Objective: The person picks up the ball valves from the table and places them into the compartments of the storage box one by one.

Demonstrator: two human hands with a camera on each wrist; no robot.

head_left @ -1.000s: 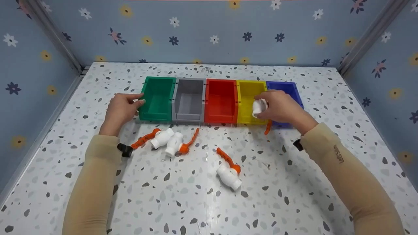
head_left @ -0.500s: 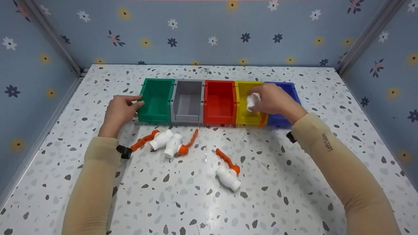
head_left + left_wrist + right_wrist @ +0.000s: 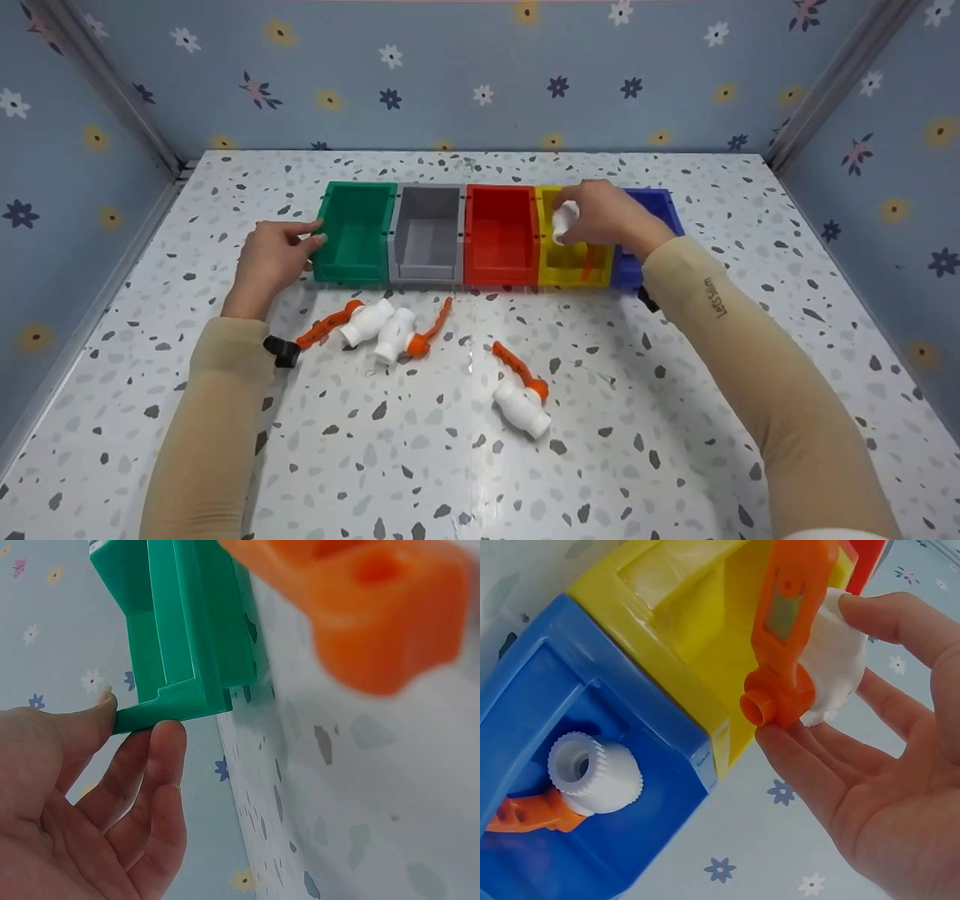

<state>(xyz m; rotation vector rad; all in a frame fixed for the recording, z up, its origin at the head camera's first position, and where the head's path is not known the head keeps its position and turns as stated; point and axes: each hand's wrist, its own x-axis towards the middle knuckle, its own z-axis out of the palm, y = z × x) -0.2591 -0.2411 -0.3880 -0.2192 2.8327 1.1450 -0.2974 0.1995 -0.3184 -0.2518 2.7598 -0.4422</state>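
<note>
My left hand point(image 3: 271, 259) pinches the left side wall of the green bin point(image 3: 352, 232); the left wrist view shows thumb and fingers point(image 3: 166, 754) on either side of its edge. Over the yellow bin point(image 3: 574, 271), my right hand point(image 3: 609, 214) grips a white plastic ball valve point(image 3: 838, 652) by its body. The valve's orange handle point(image 3: 791, 607) points away from the palm in the right wrist view. Inside the blue bin point(image 3: 667, 817) lies another white valve point(image 3: 604, 776) with an orange handle.
Grey point(image 3: 427, 232) and red point(image 3: 501, 236) bins stand between green and yellow in one joined row. Two ball valves point(image 3: 367, 321) lie side by side in front of the row. A third valve point(image 3: 523, 409) lies nearer, right of centre. Flowered panels point(image 3: 480, 67) surround the speckled table point(image 3: 375, 480).
My right hand has moved left with the valve, from the border of the blue and yellow bins to over the yellow one. My left hand stays at the green bin.
</note>
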